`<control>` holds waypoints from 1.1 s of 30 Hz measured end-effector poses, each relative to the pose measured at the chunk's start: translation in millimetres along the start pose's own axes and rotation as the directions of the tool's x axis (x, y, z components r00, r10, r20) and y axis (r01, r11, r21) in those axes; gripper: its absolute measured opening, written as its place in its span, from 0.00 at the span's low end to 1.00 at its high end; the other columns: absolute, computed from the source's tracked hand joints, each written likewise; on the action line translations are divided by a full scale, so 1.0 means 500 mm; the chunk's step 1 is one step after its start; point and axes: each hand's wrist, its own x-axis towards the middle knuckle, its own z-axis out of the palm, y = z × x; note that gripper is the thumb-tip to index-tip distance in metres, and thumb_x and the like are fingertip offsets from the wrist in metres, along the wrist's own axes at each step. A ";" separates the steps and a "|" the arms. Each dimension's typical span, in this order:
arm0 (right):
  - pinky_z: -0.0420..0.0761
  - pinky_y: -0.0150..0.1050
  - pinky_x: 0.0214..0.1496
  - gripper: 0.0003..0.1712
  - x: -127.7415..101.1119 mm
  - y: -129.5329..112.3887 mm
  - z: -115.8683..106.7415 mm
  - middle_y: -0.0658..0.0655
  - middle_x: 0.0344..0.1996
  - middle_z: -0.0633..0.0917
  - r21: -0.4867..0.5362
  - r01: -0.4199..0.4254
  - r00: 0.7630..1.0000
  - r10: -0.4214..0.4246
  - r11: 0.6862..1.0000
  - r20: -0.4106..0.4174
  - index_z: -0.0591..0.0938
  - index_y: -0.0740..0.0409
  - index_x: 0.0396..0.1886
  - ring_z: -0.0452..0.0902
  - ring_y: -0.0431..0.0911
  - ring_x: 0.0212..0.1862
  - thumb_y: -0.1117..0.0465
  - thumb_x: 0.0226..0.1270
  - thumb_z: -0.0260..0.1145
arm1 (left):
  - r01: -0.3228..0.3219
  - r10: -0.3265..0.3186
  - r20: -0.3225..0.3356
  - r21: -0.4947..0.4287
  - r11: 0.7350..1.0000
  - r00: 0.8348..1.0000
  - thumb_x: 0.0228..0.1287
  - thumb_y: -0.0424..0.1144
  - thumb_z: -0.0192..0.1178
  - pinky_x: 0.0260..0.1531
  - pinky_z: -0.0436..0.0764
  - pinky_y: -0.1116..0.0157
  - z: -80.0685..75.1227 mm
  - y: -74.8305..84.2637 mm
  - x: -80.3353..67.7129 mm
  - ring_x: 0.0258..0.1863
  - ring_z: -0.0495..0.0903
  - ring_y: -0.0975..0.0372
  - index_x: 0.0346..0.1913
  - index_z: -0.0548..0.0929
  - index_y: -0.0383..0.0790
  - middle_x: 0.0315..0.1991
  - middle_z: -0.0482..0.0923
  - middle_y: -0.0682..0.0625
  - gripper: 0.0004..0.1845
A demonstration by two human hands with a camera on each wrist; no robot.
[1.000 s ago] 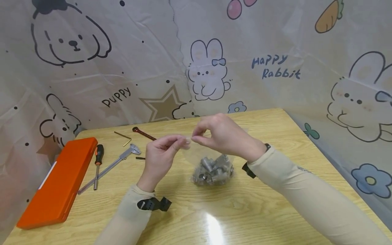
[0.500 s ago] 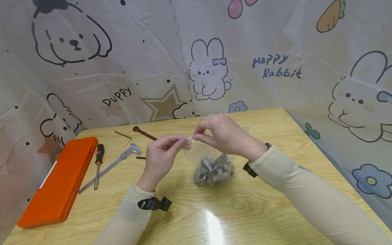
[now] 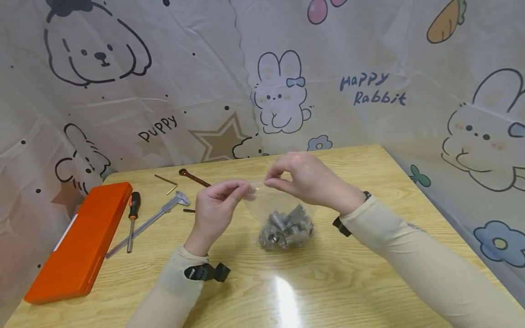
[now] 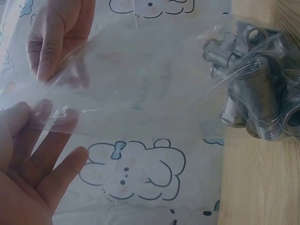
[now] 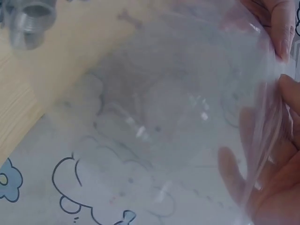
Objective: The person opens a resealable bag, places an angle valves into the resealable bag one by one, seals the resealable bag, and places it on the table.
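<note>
A clear plastic bag (image 3: 283, 214) of several grey metal fittings (image 3: 285, 226) stands on the wooden table (image 3: 369, 173), its top edge lifted. My left hand (image 3: 217, 202) pinches the bag's top edge at the left. My right hand (image 3: 303, 180) pinches the same edge at the right, a little apart. In the left wrist view the film (image 4: 140, 93) stretches between both hands, with the fittings (image 4: 255, 89) at the right. The right wrist view is filled by the film (image 5: 187, 108) with my fingers (image 5: 276, 28) behind it and one threaded fitting (image 5: 28, 21) at the top left.
An orange case (image 3: 78, 241) lies at the table's left edge. Beside it are a screwdriver (image 3: 131, 221), a caliper (image 3: 149, 223), a hex key (image 3: 167, 182) and a dark wrench (image 3: 193, 178). Cartoon-printed sheets (image 3: 266, 82) wall in the back and right sides.
My right hand has slid a little to the right along the bag's top edge, widening the gap to my left hand. The bag's bottom stays on the table.
</note>
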 end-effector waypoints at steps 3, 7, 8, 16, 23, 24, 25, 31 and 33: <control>0.78 0.37 0.39 0.03 -0.005 0.005 -0.004 0.45 0.30 0.85 0.003 -0.013 1.000 0.013 1.000 0.014 0.87 0.53 0.32 0.78 0.40 0.34 0.59 0.65 0.72 | 0.000 0.000 -0.003 0.003 1.000 1.000 0.66 0.28 0.62 0.41 0.85 0.60 0.001 0.000 0.000 0.31 0.87 0.57 0.42 0.87 0.31 0.34 0.87 0.45 0.06; 0.79 0.39 0.40 0.03 -0.007 0.007 -0.005 0.46 0.31 0.86 0.004 -0.029 0.999 0.029 1.000 0.021 0.87 0.53 0.33 0.79 0.42 0.36 0.59 0.65 0.71 | 0.001 -0.001 -0.001 0.002 1.000 1.000 0.66 0.28 0.62 0.42 0.85 0.60 0.002 0.001 -0.002 0.31 0.87 0.57 0.42 0.87 0.33 0.35 0.87 0.46 0.06; 0.79 0.39 0.41 0.04 -0.008 0.007 -0.004 0.47 0.32 0.86 -0.003 -0.031 0.999 0.031 1.000 0.021 0.87 0.54 0.33 0.79 0.42 0.36 0.59 0.66 0.71 | 0.002 -0.002 0.000 0.002 1.000 1.000 0.66 0.28 0.62 0.42 0.85 0.60 0.002 0.001 -0.002 0.31 0.87 0.57 0.42 0.87 0.32 0.35 0.88 0.46 0.06; 0.78 0.39 0.40 0.04 -0.012 0.005 -0.004 0.49 0.31 0.87 -0.049 0.038 0.999 -0.040 0.998 -0.035 0.87 0.55 0.32 0.79 0.44 0.36 0.60 0.65 0.71 | 0.003 -0.002 -0.006 0.019 1.000 1.000 0.66 0.29 0.63 0.41 0.85 0.62 0.003 0.002 -0.002 0.31 0.87 0.57 0.41 0.88 0.33 0.34 0.88 0.47 0.06; 0.76 0.38 0.39 0.03 -0.030 0.028 -0.021 0.45 0.31 0.86 -0.027 -0.033 0.999 0.033 0.999 0.003 0.88 0.52 0.33 0.77 0.41 0.36 0.58 0.64 0.72 | 0.014 -0.014 -0.014 -0.001 1.000 1.000 0.67 0.31 0.63 0.42 0.85 0.59 -0.003 -0.003 0.000 0.31 0.87 0.56 0.41 0.87 0.32 0.34 0.88 0.46 0.06; 0.76 0.38 0.39 0.03 -0.032 0.031 -0.023 0.45 0.32 0.86 -0.021 -0.044 0.999 0.044 0.999 0.008 0.88 0.52 0.33 0.77 0.41 0.36 0.58 0.64 0.72 | 0.015 -0.015 -0.015 -0.007 1.000 1.000 0.67 0.31 0.62 0.42 0.85 0.59 -0.004 -0.004 0.000 0.31 0.87 0.56 0.41 0.87 0.31 0.34 0.88 0.46 0.07; 0.76 0.38 0.40 0.03 -0.034 0.033 -0.024 0.45 0.32 0.86 -0.012 -0.050 0.999 0.050 0.999 0.012 0.88 0.52 0.34 0.77 0.41 0.36 0.58 0.65 0.72 | 0.016 -0.016 -0.014 -0.009 1.000 1.000 0.67 0.31 0.62 0.42 0.85 0.59 -0.005 -0.004 0.000 0.31 0.87 0.56 0.41 0.87 0.30 0.35 0.88 0.46 0.07; 0.77 0.39 0.40 0.03 -0.039 0.036 -0.026 0.46 0.32 0.86 -0.010 -0.021 1.000 0.021 1.000 -0.016 0.87 0.53 0.33 0.78 0.41 0.36 0.60 0.65 0.71 | 0.020 -0.020 -0.005 -0.038 0.999 1.000 0.67 0.30 0.62 0.43 0.85 0.58 -0.003 -0.002 -0.001 0.31 0.87 0.56 0.42 0.87 0.29 0.35 0.87 0.45 0.07; 0.77 0.39 0.40 0.03 -0.039 0.036 -0.025 0.47 0.31 0.86 -0.028 0.006 0.999 -0.007 1.000 -0.035 0.87 0.54 0.32 0.78 0.42 0.36 0.60 0.65 0.71 | 0.019 -0.019 -0.006 -0.046 0.999 1.000 0.67 0.30 0.62 0.43 0.85 0.58 -0.002 -0.002 -0.001 0.31 0.87 0.55 0.42 0.87 0.30 0.35 0.87 0.44 0.06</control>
